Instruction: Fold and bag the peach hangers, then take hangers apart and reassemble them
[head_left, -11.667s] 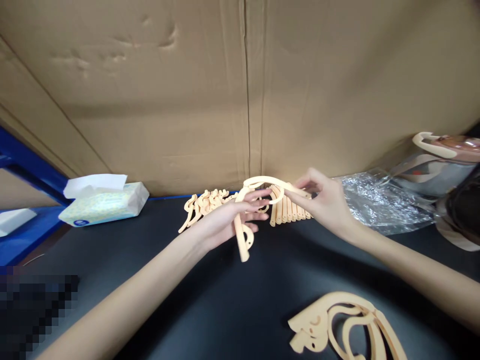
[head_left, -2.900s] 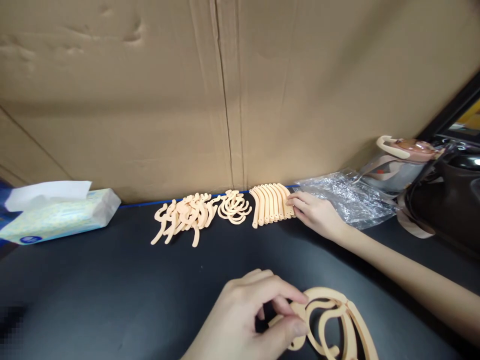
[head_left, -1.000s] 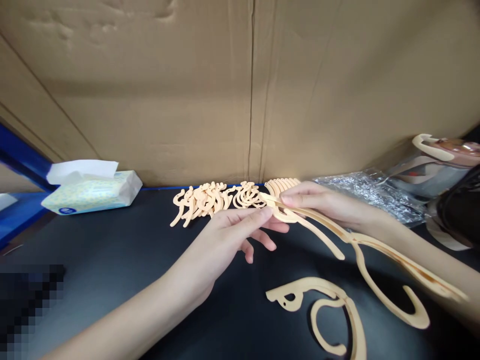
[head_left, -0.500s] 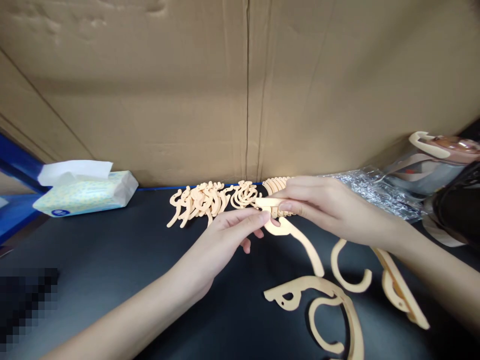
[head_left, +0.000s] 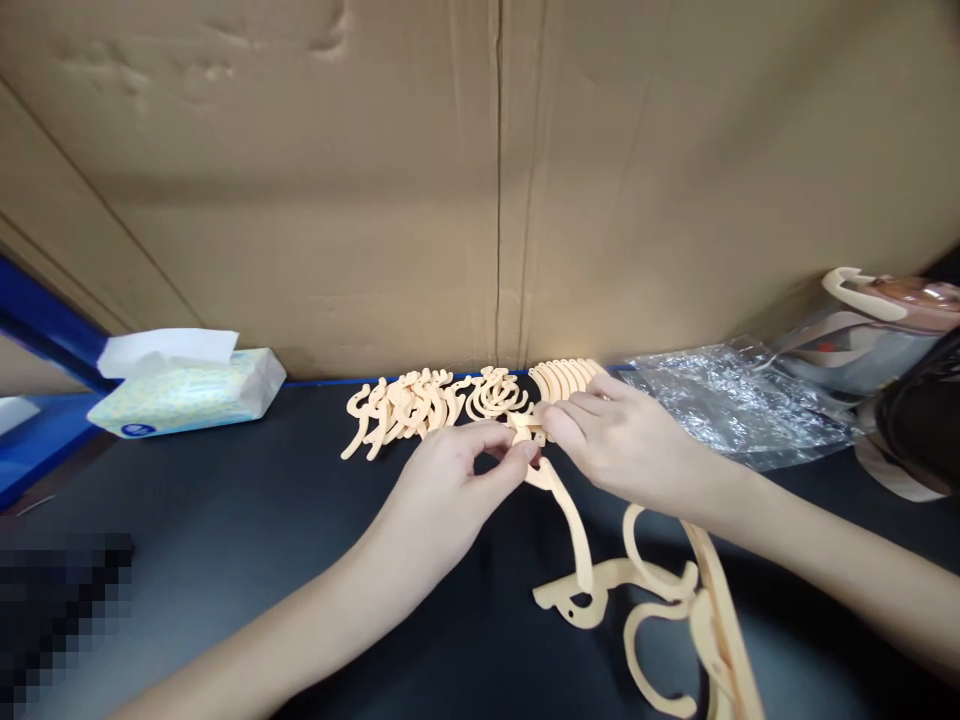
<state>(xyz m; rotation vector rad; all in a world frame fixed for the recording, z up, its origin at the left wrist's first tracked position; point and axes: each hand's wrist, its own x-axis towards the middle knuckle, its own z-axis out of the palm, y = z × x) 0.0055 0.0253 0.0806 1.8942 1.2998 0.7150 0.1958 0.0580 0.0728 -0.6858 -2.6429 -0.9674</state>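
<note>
My left hand [head_left: 469, 470] pinches the upper end of a cream curved hanger arm [head_left: 572, 530], which hangs down above the table. My right hand [head_left: 615, 425] is closed beside the left fingertips, gripping a cream hanger piece [head_left: 525, 421] that meets the arm's end. Below my right wrist are a cream hook [head_left: 634, 540] and a long hanger arm [head_left: 720, 590]; their link to my right hand is hidden. Under them a cream hanger [head_left: 574, 605] with its own hook [head_left: 634, 660] lies on the black table [head_left: 420, 650].
Behind my hands lie a pile of curved hanger arms [head_left: 409, 405], a cluster of hooks [head_left: 495, 392] and a neat row of arms [head_left: 562, 378]. A tissue pack [head_left: 187, 395] is at the left. Clear plastic wrap [head_left: 750, 405] and a bottle [head_left: 825, 350] are right. Cardboard [head_left: 375, 200] stands behind.
My right hand has moved left and turned over the joint. The arm in my left hand has swung down and left. The hook and long arm under my right wrist have shifted left.
</note>
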